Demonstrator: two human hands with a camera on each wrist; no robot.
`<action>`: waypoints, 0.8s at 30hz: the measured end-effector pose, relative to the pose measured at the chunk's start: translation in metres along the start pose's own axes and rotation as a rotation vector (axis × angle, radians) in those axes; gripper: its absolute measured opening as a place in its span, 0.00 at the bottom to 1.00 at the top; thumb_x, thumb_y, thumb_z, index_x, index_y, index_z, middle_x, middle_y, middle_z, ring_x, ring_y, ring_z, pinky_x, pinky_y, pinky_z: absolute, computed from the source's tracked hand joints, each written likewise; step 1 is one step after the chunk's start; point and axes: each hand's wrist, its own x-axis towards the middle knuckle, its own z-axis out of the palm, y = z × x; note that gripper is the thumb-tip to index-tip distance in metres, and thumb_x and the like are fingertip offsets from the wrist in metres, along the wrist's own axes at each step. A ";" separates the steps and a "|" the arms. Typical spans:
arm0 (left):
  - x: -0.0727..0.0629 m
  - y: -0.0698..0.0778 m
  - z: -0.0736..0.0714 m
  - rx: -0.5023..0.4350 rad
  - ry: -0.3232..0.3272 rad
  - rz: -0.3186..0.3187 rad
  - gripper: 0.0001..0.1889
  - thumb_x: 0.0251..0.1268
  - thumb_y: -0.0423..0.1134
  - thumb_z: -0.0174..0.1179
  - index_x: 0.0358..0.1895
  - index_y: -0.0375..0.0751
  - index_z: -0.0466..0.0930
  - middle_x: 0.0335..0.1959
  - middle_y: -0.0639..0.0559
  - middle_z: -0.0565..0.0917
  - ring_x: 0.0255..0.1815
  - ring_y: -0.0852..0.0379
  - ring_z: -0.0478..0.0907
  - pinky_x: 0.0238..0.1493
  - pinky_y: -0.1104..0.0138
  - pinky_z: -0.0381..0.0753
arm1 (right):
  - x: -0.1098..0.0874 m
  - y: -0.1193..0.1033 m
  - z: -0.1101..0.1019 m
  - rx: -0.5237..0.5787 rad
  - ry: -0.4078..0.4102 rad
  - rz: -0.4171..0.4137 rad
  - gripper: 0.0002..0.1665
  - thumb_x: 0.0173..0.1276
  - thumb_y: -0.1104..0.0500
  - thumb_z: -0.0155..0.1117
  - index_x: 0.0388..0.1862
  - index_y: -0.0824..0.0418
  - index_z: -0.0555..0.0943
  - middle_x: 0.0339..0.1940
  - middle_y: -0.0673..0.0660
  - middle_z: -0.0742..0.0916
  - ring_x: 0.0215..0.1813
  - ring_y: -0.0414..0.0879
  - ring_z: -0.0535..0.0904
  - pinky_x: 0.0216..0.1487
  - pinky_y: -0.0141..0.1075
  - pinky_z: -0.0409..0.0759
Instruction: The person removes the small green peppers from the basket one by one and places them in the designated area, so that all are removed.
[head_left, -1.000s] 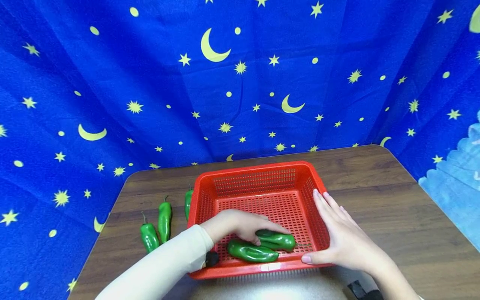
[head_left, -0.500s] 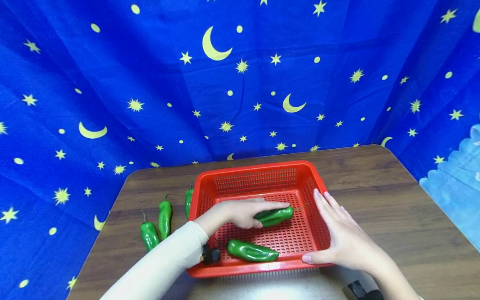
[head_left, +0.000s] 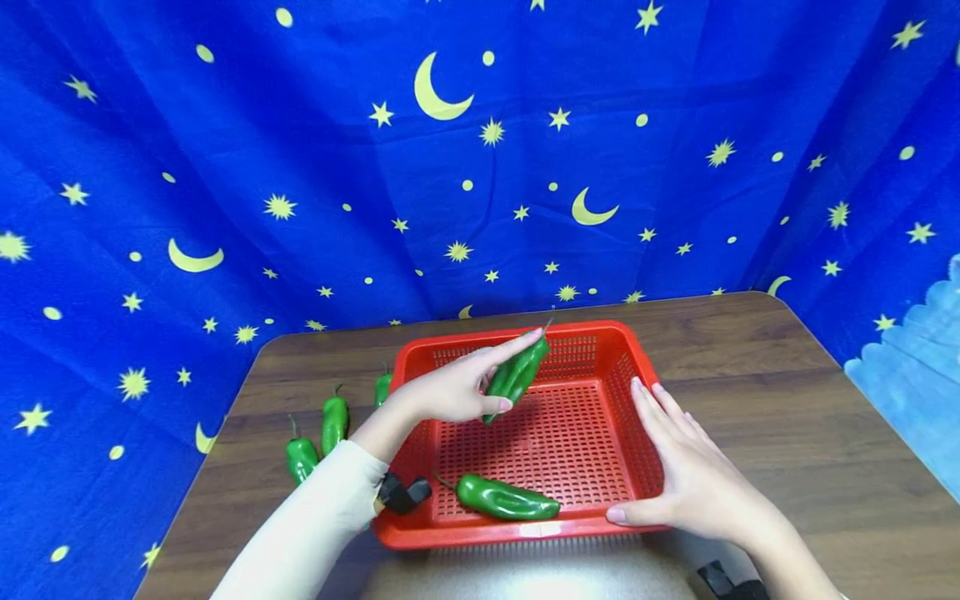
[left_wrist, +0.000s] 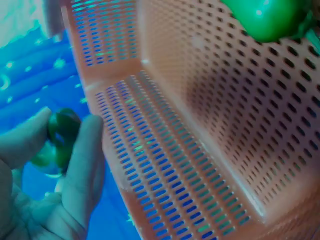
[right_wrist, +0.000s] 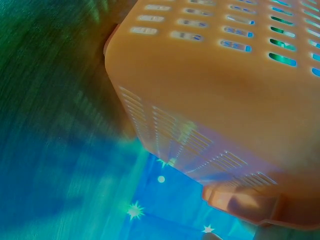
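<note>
In the head view my left hand (head_left: 459, 385) pinches a long green pepper (head_left: 519, 372) between thumb and fingers. It hangs tilted, stem up, over the back left part of a red plastic basket (head_left: 517, 540). The left wrist view shows the held pepper (left_wrist: 64, 137) between the fingertips, beside the basket wall. A second green pepper (head_left: 506, 498) lies inside along the front wall, its stem pointing left. My right hand (head_left: 693, 475) rests on the basket's front right corner, fingers nearly straight along the right rim and thumb on the front rim.
Left of the basket several green peppers lie on the wooden table (head_left: 750, 375), among them one pepper (head_left: 302, 458) partly behind the left sleeve and another pepper (head_left: 334, 423) beside it. A blue curtain (head_left: 510, 150) with stars and moons hangs behind the table.
My left hand has lifted the pepper from beside the other one at the front of the basket, moving it back, up and slightly left. The pepper has turned stem up. The right hand stays put.
</note>
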 end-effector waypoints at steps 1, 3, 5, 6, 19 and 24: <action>-0.003 0.000 -0.003 -0.025 0.015 -0.005 0.50 0.68 0.28 0.60 0.79 0.75 0.40 0.74 0.49 0.62 0.48 0.52 0.78 0.40 0.63 0.85 | 0.000 0.000 0.000 0.000 0.000 -0.001 0.83 0.38 0.26 0.78 0.83 0.53 0.42 0.83 0.60 0.53 0.83 0.58 0.44 0.72 0.71 0.50; -0.010 -0.001 -0.009 -0.061 0.047 -0.024 0.50 0.68 0.29 0.61 0.78 0.78 0.40 0.71 0.46 0.65 0.45 0.52 0.80 0.37 0.61 0.86 | 0.000 0.001 0.000 0.001 -0.001 -0.003 0.83 0.38 0.26 0.78 0.83 0.53 0.42 0.83 0.60 0.53 0.83 0.59 0.44 0.72 0.71 0.50; -0.017 0.000 -0.014 -0.108 0.071 -0.048 0.51 0.68 0.30 0.61 0.77 0.81 0.40 0.66 0.42 0.68 0.43 0.50 0.80 0.34 0.59 0.86 | 0.001 0.001 0.001 0.004 -0.004 -0.001 0.83 0.37 0.26 0.78 0.83 0.53 0.42 0.83 0.60 0.53 0.83 0.58 0.44 0.72 0.70 0.49; -0.022 0.000 -0.017 -0.126 0.086 -0.061 0.51 0.67 0.30 0.62 0.77 0.81 0.41 0.63 0.40 0.70 0.43 0.49 0.80 0.32 0.58 0.86 | 0.001 0.001 0.001 0.004 -0.004 -0.003 0.83 0.38 0.26 0.78 0.83 0.53 0.42 0.83 0.60 0.53 0.83 0.59 0.44 0.73 0.70 0.49; -0.088 -0.015 -0.048 -0.433 0.275 -0.119 0.50 0.67 0.28 0.61 0.79 0.74 0.41 0.48 0.35 0.71 0.35 0.41 0.84 0.35 0.43 0.85 | -0.001 0.002 0.002 -0.006 -0.006 -0.009 0.83 0.38 0.24 0.77 0.83 0.52 0.40 0.83 0.62 0.52 0.83 0.59 0.44 0.75 0.67 0.48; -0.119 -0.029 -0.055 -0.435 0.390 -0.158 0.50 0.67 0.27 0.60 0.78 0.75 0.41 0.47 0.35 0.71 0.39 0.40 0.84 0.36 0.45 0.86 | -0.002 0.002 0.001 0.001 -0.013 -0.008 0.83 0.38 0.25 0.77 0.83 0.51 0.40 0.83 0.61 0.52 0.83 0.59 0.43 0.73 0.69 0.49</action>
